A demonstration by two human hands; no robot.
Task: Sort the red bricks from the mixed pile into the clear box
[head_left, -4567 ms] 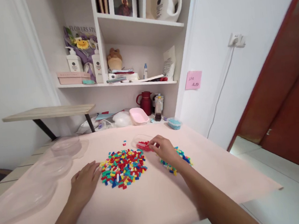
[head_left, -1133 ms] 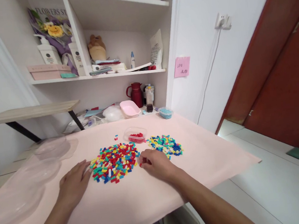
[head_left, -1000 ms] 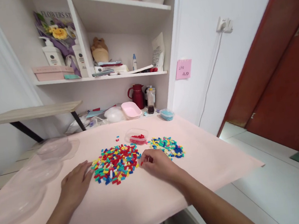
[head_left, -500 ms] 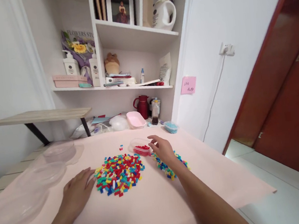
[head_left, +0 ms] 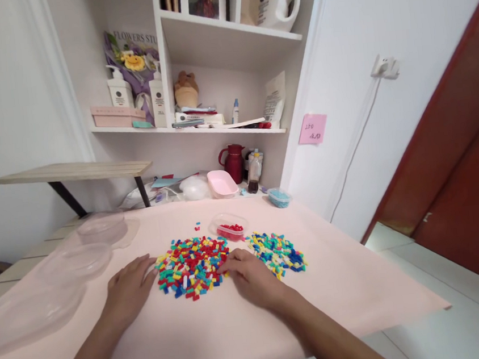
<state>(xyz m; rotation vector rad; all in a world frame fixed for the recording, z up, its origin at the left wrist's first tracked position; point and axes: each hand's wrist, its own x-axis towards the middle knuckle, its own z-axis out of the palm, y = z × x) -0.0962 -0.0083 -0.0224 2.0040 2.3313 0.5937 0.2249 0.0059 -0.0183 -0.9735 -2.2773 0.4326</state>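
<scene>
A large pile of small coloured plastic bricks (head_left: 191,267) in red, yellow, green, blue and white lies on the pink-covered table. At its left edge rests my left hand (head_left: 131,287), palm down, fingers stretched out and thumb apart. My right hand (head_left: 252,276) is at the pile's right edge, index finger and thumb close together at the bricks; anything between the fingertips is hidden. Behind it lies a second, smaller pile of bricks (head_left: 279,249), mostly green, blue and yellow. Just beyond the piles stands a clear plastic container (head_left: 229,226) with red bricks in it.
Several clear empty containers (head_left: 75,262) line the left side of the table. A few loose bricks (head_left: 197,226) lie behind the large pile. Farther back are a pink basin (head_left: 223,184), a tub of blue pieces (head_left: 279,197), a bottle (head_left: 255,172) and a red jug (head_left: 233,164).
My right hand has moved from beside the red-brick container down and left to the large pile's right edge. My left hand stays at the left edge. The camera view has shifted slightly.
</scene>
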